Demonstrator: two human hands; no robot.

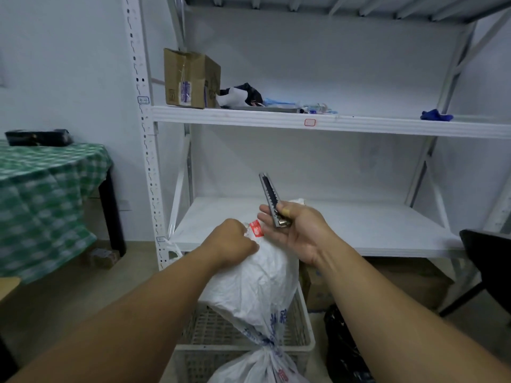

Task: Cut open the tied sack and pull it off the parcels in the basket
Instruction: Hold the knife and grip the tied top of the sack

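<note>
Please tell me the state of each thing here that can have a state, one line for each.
sack: tied at the near end, lying in the basket.
left hand: grips the sack's far end.
right hand: holds the utility knife.
utility knife: pointing up; cannot tell whether the blade is out.
cardboard box: dented, on the shelf.

A crumpled white plastic sack (257, 286) fills the pale lattice basket (302, 323) at lower centre. Above the white metal shelf (359, 230) at centre right is open air; a black plastic bag (343, 346) flanks the basket's right side.
</note>
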